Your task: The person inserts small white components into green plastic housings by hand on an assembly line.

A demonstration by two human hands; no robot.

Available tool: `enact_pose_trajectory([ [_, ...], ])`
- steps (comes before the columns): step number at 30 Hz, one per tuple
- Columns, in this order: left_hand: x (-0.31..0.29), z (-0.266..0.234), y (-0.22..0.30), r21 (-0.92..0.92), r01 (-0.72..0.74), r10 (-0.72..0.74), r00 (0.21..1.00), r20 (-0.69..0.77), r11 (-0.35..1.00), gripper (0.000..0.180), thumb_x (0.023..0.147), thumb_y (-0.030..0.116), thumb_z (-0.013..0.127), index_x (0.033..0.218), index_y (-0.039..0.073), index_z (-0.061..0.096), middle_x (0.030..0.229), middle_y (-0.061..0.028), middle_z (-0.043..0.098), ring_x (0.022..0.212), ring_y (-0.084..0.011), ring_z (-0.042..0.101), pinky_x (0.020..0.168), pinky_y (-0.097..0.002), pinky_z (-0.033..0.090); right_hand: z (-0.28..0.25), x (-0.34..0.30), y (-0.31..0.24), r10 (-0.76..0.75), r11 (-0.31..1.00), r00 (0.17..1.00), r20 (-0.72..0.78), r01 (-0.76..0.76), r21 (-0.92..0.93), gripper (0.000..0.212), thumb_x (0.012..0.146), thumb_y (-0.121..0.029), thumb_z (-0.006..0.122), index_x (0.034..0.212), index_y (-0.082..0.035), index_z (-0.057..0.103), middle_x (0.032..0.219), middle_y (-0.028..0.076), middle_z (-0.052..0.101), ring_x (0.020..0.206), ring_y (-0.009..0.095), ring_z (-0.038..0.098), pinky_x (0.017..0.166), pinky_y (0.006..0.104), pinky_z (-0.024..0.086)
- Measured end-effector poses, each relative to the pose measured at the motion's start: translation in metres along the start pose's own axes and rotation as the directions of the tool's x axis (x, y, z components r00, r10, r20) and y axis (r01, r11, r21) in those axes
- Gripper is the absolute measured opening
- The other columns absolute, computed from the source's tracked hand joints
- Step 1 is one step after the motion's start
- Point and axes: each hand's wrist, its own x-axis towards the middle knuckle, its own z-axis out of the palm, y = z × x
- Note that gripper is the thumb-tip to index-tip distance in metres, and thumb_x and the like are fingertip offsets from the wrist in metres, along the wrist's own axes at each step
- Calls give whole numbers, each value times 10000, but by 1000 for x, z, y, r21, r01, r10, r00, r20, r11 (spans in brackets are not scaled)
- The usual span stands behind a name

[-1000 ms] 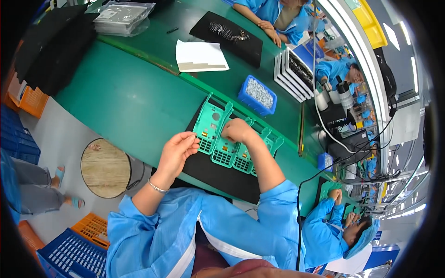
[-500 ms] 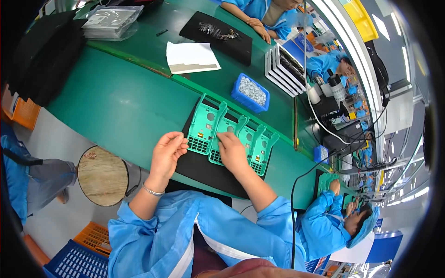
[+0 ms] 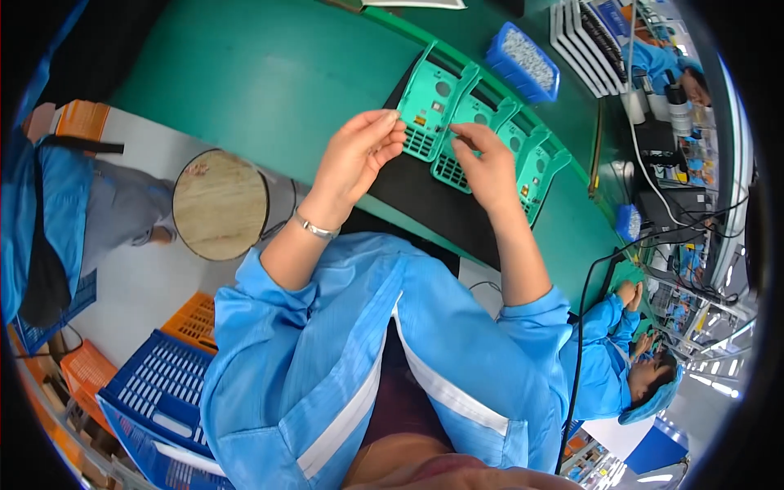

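Both forearms come up from the blue sleeves at frame centre toward the upper middle. Left hand (image 3: pixel 359 155) has fingers bent, tips pointing right, bracelet on the wrist. Right hand (image 3: pixel 487 167) is curled, index finger pointing left.

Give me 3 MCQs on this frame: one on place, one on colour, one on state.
1. Where is the blue bin of small parts?
A. beyond the green panels, on the bench
B. on the round stool
C. in the left hand

2. What colour is the mat under the panels?
A. white
B. black
C. orange

3. What is the left hand doing?
A. resting flat on the bench
B. holding the stool
C. fingers at the edge of the leftmost panel

Answers:
1 A, the bin sits on the bench past the panel row.
2 B, a dark mat shows below the panels.
3 C, its fingertips meet that panel's lower edge, while the right hand is on the next panel.
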Motion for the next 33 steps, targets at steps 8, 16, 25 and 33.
enact_pose_trajectory([
  [8,-3,-9,-8,-11,36,-36,999,1,999,172,867,140,558,988,18,569,849,-44,610,743,-99,589,681,-216,500,17,12,-38,213,870,945,250,-300,392,218,808,-174,610,954,-15,637,820,40,639,749,86,567,660,224,449],
  [16,-5,-4,-6,15,43,-44,998,54,999,227,878,135,539,1064,5,543,875,-51,606,765,-105,585,704,-221,497,19,3,-18,241,835,939,246,-330,440,202,817,-166,603,959,-27,638,801,16,622,696,57,533,607,200,423],
  [25,3,1,-11,-115,16,-19,999,-30,993,140,872,136,551,967,35,542,858,-41,606,725,-90,581,654,-196,493,14,10,-27,253,811,941,223,-332,481,195,811,-147,613,955,-18,637,800,11,616,710,57,538,618,198,432],
  [33,0,9,-23,-257,-24,19,1000,-20,966,120,865,132,562,946,43,556,763,4,560,643,-51,517,596,-175,433,29,16,-43,224,751,940,258,-335,569,179,808,-117,627,933,11,626,851,34,627,799,83,570,726,214,458],
])
